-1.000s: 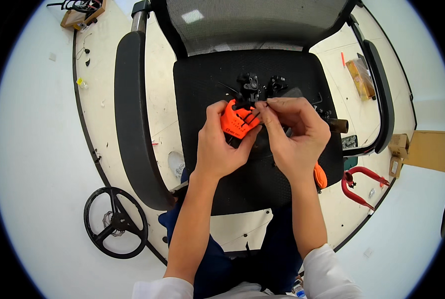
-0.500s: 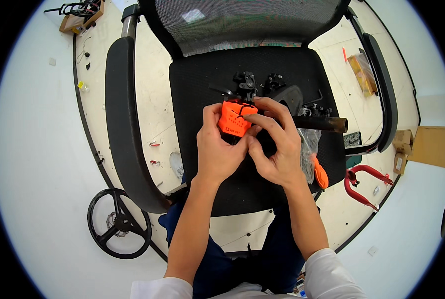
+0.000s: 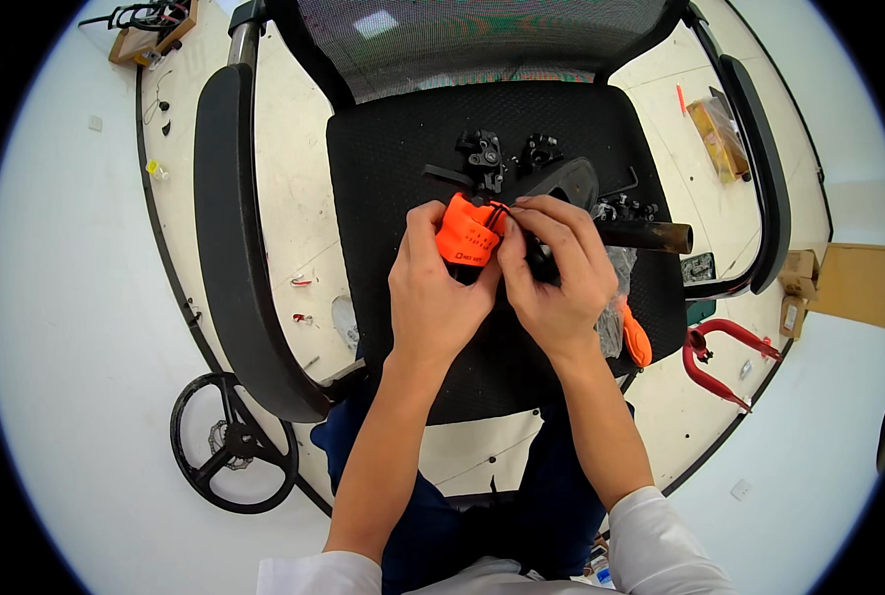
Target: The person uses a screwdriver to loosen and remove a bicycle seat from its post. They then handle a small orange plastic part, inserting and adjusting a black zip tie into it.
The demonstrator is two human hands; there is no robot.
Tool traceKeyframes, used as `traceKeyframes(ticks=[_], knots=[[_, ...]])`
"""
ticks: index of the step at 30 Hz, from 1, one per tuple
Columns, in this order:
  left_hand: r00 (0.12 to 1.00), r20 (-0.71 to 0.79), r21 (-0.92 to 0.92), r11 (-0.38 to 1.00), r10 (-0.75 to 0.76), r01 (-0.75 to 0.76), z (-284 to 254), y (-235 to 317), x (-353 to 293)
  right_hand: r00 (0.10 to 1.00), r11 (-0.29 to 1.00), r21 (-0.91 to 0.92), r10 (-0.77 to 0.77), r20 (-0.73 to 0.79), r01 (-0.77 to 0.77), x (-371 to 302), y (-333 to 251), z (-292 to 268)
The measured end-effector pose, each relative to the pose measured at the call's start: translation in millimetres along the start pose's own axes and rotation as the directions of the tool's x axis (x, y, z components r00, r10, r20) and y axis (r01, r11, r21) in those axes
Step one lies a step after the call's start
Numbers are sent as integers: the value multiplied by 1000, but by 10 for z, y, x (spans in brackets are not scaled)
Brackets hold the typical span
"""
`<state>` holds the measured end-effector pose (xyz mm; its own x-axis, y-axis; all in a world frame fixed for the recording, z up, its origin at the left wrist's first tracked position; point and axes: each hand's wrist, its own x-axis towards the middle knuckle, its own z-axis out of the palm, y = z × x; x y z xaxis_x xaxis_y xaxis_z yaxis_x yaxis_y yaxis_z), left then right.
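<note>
My left hand [image 3: 437, 297] grips a soft, bright orange pouch [image 3: 465, 234] with dark print, holding it over the black chair seat [image 3: 393, 159]. A thin black cord [image 3: 498, 214] sticks up at the pouch's right edge. My right hand [image 3: 562, 273] pinches this cord between thumb and fingers, close beside the left. Just beyond lie two black clamp-like metal parts [image 3: 482, 154]. What sits inside or under the pouch is mostly hidden by my fingers.
On the seat also lie a black tube with a brown end [image 3: 651, 236], a hex key [image 3: 621, 182], a clear plastic bag [image 3: 616, 297] and an orange loop [image 3: 637, 337]. Armrests flank the seat. On the floor are a black three-spoke wheel [image 3: 234, 443] and a red fork [image 3: 710, 367].
My right fingers have gone from the pouch's front to its right edge, where they now pinch the cord. The pouch has turned a little in my left hand. The whole view has shifted slightly.
</note>
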<state>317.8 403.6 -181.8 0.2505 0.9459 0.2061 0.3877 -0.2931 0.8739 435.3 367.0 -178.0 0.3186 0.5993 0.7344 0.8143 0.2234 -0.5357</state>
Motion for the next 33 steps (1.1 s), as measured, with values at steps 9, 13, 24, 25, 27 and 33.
traceKeyframes(ticks=[9, 13, 24, 25, 27, 33], knots=[[1000, -1, -50, 998, -29, 29, -5, -44, -9, 997, 999, 9, -51, 65, 50, 0, -75, -60], [1000, 9, -78, 997, -18, 19, -50, -53, 12, 978, 997, 40, -74, 193, 67, 67, -130, -143], [999, -3, -118, 992, 44, -44, -40, -42, -4, 975, 967, 207, 111, 191, -150, 28, -82, -138], [999, 33, -139, 990, 19, -14, -44, -45, -12, 975, 966, 219, 95, 201, -139, 39, -87, -147], [994, 104, -178, 983, -27, 46, -51, -51, -31, 966, 947, 259, 132, 222, -189, 47, -92, -145], [990, 132, -112, 993, 48, -33, -18, -57, -53, 944, 913, 320, 162, 288, -255, 53, -100, -164]])
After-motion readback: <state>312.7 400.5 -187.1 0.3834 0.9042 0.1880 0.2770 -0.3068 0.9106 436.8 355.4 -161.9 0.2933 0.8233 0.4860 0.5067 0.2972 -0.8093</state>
